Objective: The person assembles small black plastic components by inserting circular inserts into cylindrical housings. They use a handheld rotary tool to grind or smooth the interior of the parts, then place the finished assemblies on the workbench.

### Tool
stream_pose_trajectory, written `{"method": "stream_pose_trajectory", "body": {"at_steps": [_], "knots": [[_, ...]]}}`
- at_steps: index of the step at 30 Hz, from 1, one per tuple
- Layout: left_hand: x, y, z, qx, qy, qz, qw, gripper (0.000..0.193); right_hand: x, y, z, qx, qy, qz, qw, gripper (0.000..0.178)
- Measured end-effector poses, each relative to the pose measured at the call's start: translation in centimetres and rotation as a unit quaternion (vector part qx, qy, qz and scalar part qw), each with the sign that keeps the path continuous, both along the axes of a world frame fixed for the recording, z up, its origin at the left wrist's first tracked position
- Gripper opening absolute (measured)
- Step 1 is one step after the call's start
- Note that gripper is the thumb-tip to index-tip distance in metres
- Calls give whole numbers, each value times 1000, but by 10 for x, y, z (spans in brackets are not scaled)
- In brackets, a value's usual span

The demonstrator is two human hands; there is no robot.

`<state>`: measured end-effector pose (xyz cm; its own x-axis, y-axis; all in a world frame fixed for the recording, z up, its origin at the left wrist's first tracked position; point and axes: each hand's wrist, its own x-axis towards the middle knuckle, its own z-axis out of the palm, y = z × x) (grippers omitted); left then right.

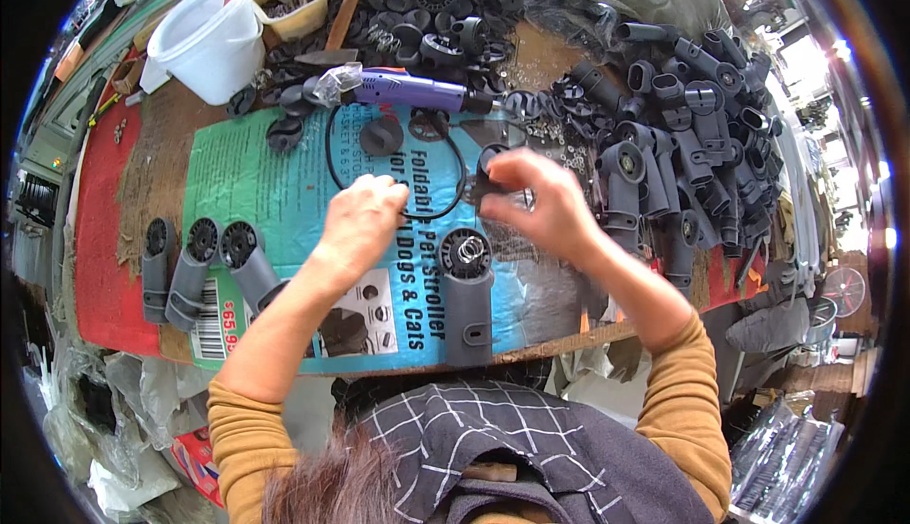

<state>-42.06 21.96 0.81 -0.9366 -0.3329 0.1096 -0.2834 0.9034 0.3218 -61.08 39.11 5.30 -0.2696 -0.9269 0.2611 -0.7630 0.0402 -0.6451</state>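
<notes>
My left hand [365, 209] is closed over the printed cardboard sheet, its fingertips pinched; whatever they hold is hidden. To its right, my right hand [540, 197] has thumb and fingers around a small black plastic part [480, 189]. Between my hands and nearer to me lies a dark grey tubular plastic fitting [468, 320]. Its round ribbed end faces up with a metal coil spring [468, 251] sitting in it. Beyond my hands rests a purple power screwdriver [412, 90], and a black cord [331, 150] loops beside my left hand. A round black cap [381, 135] lies inside that loop.
Three similar fittings [197, 254] stand at the left. A large pile of grey fittings [697, 117] covers the right side. Behind are a white bucket [204, 41], yellowish tubs [294, 17], a wooden-handled hammer [349, 8] and many loose black parts. Small metal pieces [573, 159] lie scattered right of centre.
</notes>
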Motion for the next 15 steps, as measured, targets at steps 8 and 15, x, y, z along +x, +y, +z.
{"method": "stream_pose_trajectory", "body": {"at_steps": [8,15], "knots": [[15,-43,3,54,6,-2,999,19,-161,-204,-53,98,144,-205,963,71],[-6,-19,28,405,139,64,902,42,-112,-128,-17,-117,-107,-79,984,43]]}}
